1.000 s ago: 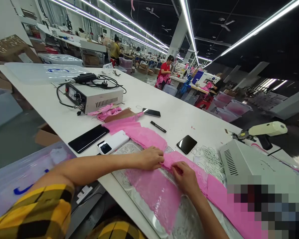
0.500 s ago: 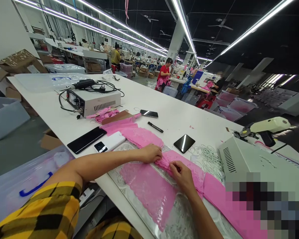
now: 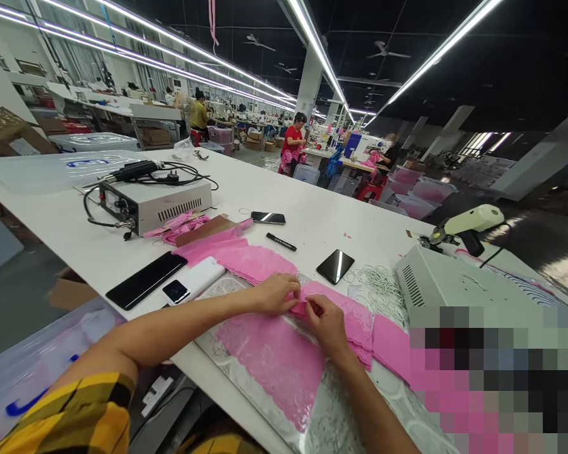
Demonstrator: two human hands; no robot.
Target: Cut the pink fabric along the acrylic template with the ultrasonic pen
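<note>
My left hand (image 3: 275, 294) rests on the strip of pink lace fabric (image 3: 343, 309), its fingers curled closed on the near edge. Close beside it, my right hand (image 3: 325, 320) pinches the same edge, fingertips almost meeting those of the left. The lace lies in layers with a scalloped border. Another pink lace piece (image 3: 272, 359) lies flat nearer to me, over a clear patterned sheet (image 3: 338, 403). Further pink lace (image 3: 260, 261) extends to the left of my hands. What exactly sits between the fingertips is partly hidden.
Around the work lie a black marker (image 3: 281, 241), a dark phone (image 3: 335, 266), a white power bank (image 3: 203, 277) and a heap of pale elastic cords (image 3: 378, 290). A grey box with cables (image 3: 170, 205) stands left, a pale green machine (image 3: 459, 280) right. Co-workers sit beyond.
My right hand has come closer to my left, now pinching the lace edge beside it. The whole view has shifted slightly to the right.
</note>
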